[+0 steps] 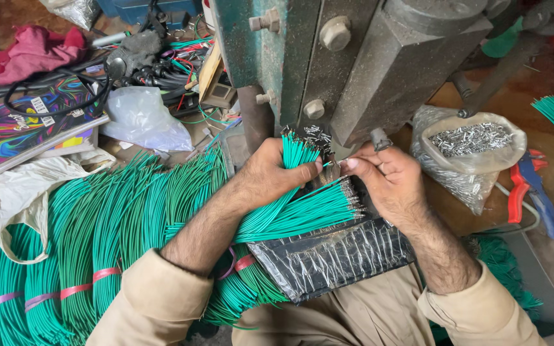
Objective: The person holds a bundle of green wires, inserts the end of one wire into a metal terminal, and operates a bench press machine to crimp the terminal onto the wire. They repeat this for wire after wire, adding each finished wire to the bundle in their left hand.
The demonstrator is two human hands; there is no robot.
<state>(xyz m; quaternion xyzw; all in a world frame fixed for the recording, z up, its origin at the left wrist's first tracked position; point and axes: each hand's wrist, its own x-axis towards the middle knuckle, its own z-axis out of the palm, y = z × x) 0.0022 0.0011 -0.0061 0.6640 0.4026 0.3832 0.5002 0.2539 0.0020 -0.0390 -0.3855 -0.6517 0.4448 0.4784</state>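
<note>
Fistful of green wires (296, 154) at frame centre, tips up, just under grey press block (386, 70); left hand (277, 173) clenched round it. Second fan of wires (302, 211) lies below on black plastic sheet (335, 256), ends already carrying metal terminals, so part of batch looks finished. Right hand (386, 179) pinched narrow on something small at press, item too tiny to identify. Much left, judging by tied green bundles (97, 243) filling lower left. Bag of loose metal terminals (469, 144) right of press; red-blue pliers (533, 192) beyond.

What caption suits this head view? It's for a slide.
Left hand grips green wires; right hand pinches at the press.
</note>
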